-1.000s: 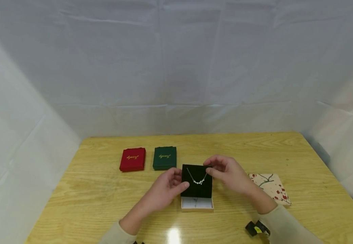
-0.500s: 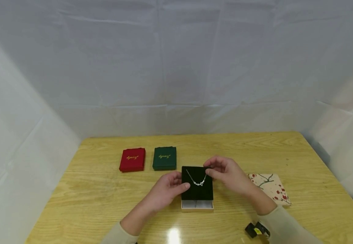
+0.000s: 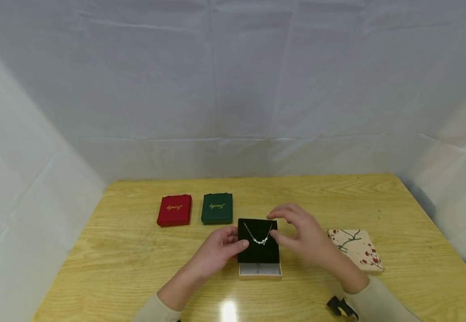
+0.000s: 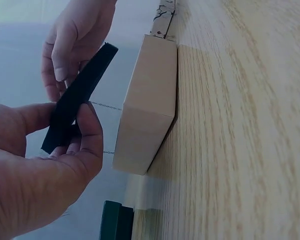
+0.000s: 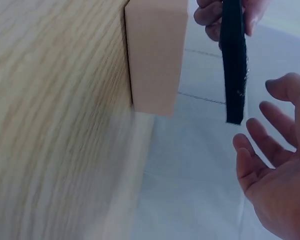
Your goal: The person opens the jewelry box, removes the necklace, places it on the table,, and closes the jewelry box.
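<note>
My left hand pinches the left edge of a black padded insert, thumb on its front. A silver necklace with a row of sparkling stones hangs across the insert's face. Below it stands the bottom of a jewelry box, peach-sided and pale inside. Both wrist views show the insert held above this box, with two strands of chain running from its back down into the box. My right hand lies at the insert's right edge, fingers spread; in the right wrist view a gap separates them from it.
A red box and a green box with gold lettering sit at the back left of the wooden table. To the right lies a cream lid with red blossoms. A small black object is by the right sleeve.
The insert was lowered slightly over the box, then shifted a little left with the left hand. My right hand has let go of the insert's right edge and spread its fingers.
</note>
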`<state>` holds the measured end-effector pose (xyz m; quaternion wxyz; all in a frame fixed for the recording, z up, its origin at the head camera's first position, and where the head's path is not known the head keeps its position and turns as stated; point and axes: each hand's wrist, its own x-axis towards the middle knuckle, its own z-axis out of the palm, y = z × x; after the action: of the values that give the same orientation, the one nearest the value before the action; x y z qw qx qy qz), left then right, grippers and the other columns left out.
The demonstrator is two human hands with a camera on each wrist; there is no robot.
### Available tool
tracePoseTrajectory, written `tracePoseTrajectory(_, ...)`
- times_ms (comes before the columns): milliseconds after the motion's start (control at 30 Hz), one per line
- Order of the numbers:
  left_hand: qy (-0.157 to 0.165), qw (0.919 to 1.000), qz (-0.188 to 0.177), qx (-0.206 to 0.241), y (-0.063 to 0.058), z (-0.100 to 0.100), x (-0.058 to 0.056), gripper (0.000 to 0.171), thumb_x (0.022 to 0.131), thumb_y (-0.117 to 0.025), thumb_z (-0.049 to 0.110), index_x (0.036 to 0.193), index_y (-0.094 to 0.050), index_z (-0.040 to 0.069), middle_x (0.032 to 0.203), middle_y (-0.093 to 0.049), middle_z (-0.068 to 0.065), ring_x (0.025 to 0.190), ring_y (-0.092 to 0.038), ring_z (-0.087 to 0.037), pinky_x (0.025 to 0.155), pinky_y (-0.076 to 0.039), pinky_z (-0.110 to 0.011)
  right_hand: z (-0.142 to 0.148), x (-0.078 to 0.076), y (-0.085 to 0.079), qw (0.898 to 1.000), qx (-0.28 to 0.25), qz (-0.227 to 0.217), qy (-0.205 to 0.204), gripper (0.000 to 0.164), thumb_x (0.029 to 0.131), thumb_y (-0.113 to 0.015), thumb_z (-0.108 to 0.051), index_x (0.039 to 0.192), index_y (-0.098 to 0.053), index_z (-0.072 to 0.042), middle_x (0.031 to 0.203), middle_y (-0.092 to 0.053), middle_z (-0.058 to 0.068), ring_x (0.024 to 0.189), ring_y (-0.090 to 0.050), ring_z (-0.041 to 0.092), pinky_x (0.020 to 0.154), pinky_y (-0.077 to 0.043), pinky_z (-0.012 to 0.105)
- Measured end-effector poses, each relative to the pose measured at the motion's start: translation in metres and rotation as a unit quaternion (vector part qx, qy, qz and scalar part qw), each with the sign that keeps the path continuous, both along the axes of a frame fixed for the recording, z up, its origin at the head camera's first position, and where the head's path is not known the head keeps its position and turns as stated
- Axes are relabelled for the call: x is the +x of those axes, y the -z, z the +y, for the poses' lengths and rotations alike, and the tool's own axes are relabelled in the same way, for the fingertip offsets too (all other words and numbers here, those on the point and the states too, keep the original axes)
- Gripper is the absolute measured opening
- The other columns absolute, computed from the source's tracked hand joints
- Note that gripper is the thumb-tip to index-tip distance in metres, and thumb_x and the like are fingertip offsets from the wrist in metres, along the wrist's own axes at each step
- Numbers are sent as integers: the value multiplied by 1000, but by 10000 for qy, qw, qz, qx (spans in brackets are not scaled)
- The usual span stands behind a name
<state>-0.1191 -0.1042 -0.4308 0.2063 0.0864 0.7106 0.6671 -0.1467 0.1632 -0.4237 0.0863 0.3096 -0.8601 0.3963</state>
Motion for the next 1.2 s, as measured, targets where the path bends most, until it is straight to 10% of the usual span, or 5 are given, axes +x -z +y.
tracePoseTrajectory(300,66,9998,-128,123,0,-1,-2,40,107,-64,16,138,-57,-10,123,-71,-23,111,-70,-30,99,-56,-44,-9,10,-3,9762,1123,1783,-514,31,86,-89,-16,115,-77,-12,121,-67,2,114,-59,21,93,-54,45)
tracePoseTrajectory(1200,419,9942,-547,827,2,-5,-3,47,108,-57,10,145,-44,-15,134,-68,-24,121,-67,-26,103,-53,-38,-31,19,4,9513,1526,2648,-400,21,81,-94,-17,97,-81,-11,103,-72,-1,93,-64,17,73,-52,34)
